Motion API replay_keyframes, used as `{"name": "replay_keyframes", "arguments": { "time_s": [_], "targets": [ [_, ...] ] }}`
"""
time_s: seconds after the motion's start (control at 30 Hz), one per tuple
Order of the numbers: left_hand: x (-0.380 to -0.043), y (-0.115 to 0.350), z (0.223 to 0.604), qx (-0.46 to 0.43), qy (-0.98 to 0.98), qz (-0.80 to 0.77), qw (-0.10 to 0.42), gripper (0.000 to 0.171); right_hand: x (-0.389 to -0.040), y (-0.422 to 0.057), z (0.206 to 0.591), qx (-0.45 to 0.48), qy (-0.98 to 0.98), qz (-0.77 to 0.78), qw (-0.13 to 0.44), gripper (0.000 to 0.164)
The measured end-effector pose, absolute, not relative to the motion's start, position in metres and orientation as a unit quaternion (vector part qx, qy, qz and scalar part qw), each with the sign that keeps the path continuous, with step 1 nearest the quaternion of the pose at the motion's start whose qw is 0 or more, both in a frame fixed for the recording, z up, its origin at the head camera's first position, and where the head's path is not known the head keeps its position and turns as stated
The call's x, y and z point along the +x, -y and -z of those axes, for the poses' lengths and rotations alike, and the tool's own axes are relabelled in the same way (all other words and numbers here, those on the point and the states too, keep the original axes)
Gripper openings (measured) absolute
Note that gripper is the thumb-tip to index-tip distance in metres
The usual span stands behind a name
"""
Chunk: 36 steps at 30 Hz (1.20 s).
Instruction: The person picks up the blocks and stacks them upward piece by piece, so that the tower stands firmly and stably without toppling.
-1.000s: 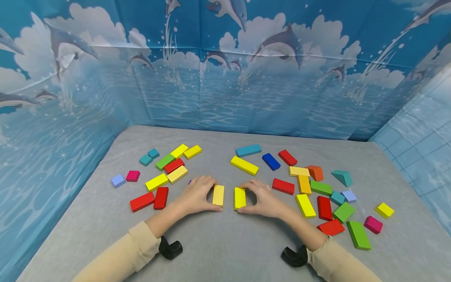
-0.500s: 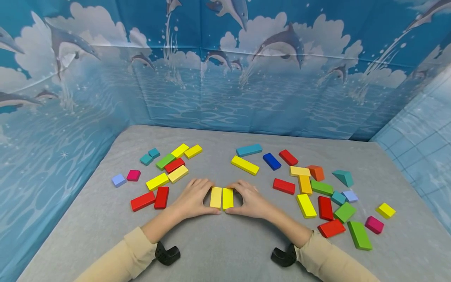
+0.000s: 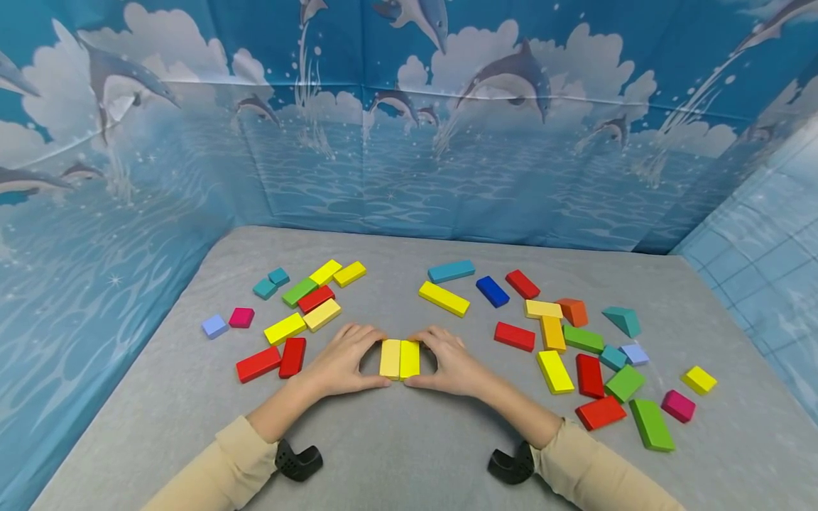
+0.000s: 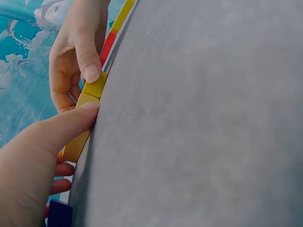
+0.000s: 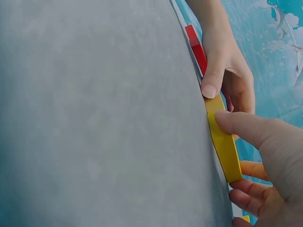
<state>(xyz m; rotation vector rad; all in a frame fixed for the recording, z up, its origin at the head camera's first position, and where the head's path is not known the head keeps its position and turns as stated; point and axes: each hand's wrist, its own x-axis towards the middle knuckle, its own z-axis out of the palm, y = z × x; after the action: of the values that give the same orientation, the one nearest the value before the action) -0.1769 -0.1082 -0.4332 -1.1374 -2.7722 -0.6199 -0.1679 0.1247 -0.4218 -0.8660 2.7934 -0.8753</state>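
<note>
Two flat blocks lie side by side on the grey cloth in front of me, long sides touching: a pale yellow block [image 3: 390,360] and a bright yellow block [image 3: 410,360]. My left hand [image 3: 345,360] pinches the pale one, thumb at its near end and fingers at the far end. Mirroring it, my right hand [image 3: 452,363] pinches the bright yellow block the same way. In the left wrist view, the left thumb presses the end of the pale block, and a dark purple block [image 4: 60,215] stands near the fingers. The right wrist view shows the right thumb on the bright yellow block [image 5: 225,146].
Left of the hands lie scattered blocks, including a red block [image 3: 258,365] and a green block [image 3: 300,292]. On the right is a denser spread with an orange block [image 3: 573,312] and a teal triangular block [image 3: 622,321]. A dolphin-print curtain [image 3: 396,177] hangs behind the grey table surface [image 3: 396,454].
Both hands have slid inward with their blocks, the right hand moving farther left. The gap between the pale and bright yellow blocks has closed.
</note>
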Motion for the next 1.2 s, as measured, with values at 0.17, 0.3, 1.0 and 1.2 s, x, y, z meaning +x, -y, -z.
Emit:
{"name": "replay_keyframes", "arguments": {
  "time_s": [0.17, 0.3, 1.0, 1.2],
  "targets": [
    [-0.177, 0.11, 0.434, -0.372, 0.904, 0.207, 0.038, 0.059, -0.167, -0.123, 0.423, -0.285, -0.914, 0.288, 0.041, 0.059],
    [-0.177, 0.11, 0.434, -0.375, 0.902, 0.21, 0.038, 0.059, -0.166, -0.123, 0.423, -0.284, -0.914, 0.287, 0.038, 0.059],
    [-0.185, 0.169, 0.42, -0.327, 0.911, 0.25, 0.001, 0.074, -0.162, -0.255, 0.399, -0.246, -0.918, 0.31, 0.024, 0.065],
    [-0.188, 0.172, 0.423, -0.33, 0.912, 0.243, -0.008, 0.071, -0.151, -0.302, 0.4, -0.219, -0.92, 0.321, 0.054, 0.063]
  ]
}}
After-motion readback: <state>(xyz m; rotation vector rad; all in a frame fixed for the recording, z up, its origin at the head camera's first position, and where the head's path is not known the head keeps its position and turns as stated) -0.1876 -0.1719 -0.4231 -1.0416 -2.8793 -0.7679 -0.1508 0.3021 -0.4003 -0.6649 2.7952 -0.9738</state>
